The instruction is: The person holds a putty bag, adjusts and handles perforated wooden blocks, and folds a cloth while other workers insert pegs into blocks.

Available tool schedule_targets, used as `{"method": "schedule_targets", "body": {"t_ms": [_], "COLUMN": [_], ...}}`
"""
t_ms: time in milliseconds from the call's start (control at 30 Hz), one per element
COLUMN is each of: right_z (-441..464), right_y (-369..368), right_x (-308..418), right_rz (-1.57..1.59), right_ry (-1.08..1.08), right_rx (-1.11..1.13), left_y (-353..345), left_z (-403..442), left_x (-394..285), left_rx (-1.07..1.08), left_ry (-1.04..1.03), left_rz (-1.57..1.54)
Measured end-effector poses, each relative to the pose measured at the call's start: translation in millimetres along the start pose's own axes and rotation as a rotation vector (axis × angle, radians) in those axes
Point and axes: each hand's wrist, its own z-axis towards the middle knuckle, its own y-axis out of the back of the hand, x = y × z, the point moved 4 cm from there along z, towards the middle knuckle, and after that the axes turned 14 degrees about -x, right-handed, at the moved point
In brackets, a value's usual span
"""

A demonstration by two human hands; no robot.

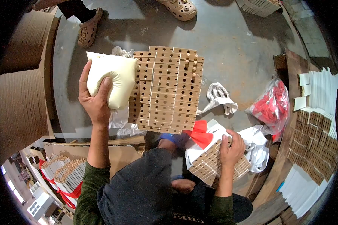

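My left hand (95,93) grips a plump pale-yellow plastic pouch (125,77), thumb pressed into its front. Just right of the pouch stands a block of drilled boards (163,90), edges up in three columns with rows of dark holes. Several wooden dowels (194,68) stick out near its upper right corner. My right hand (233,150) lies with loosely bent fingers on a smaller stack of drilled boards (204,165) with white faces. Touching that stack's upper left is a red cloth strip (199,135).
White cloth strips (219,98) and a clear bag of red cloth (270,103) lie on the floor at right. Board stacks (313,138) line the far right; cardboard (20,101) is piled left. Another person's clogs (89,30) show at top. Dowelled boards (65,174) stand lower left.
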Motion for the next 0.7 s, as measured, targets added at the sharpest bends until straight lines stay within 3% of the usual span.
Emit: {"method": "schedule_targets", "body": {"t_ms": [467,700], "right_z": [-1,-2], "right_y": [0,0], "right_x": [-2,-2], "right_rz": [-0.007,-0.017], "right_ry": [-0.009,-0.016], "right_rx": [0.013,0.012], "left_y": [-4,-13], "left_z": [4,7], "left_x": [5,4], "left_rx": [0.056,-0.016], "left_ry": [-0.014,-0.021], "left_rz": [0.002,-0.024]}}
